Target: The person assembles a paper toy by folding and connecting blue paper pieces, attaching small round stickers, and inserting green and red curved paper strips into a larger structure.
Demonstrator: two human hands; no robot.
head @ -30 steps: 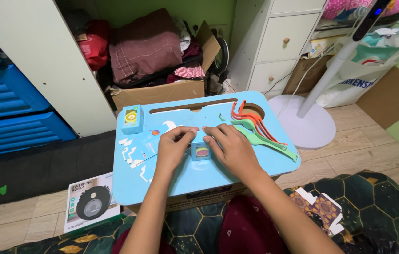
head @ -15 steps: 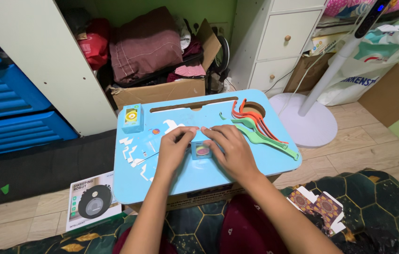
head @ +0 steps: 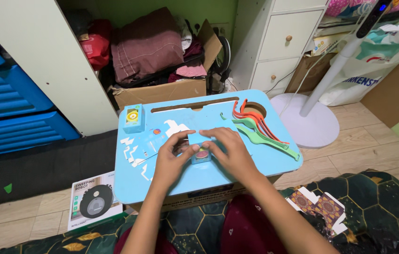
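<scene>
While the left hand [head: 173,157] and right hand [head: 230,153] meet mid-desk, their fingers [head: 186,149] pinch a small light-blue paper box [head: 201,154], mostly hidden between them. On the blue plastic desk [head: 265,162], farther right, lie green and orange curved paper strips [head: 260,129].

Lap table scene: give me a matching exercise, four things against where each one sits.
Things:
1. small paper box
2. upright carton
3. green and orange strips
4. white paper scraps

Places:
A. right side of the blue lap table
B. between the left hand and right hand
C. far left corner
D. left of the hands

Pairs: 1-B, 2-C, 3-A, 4-D
</scene>
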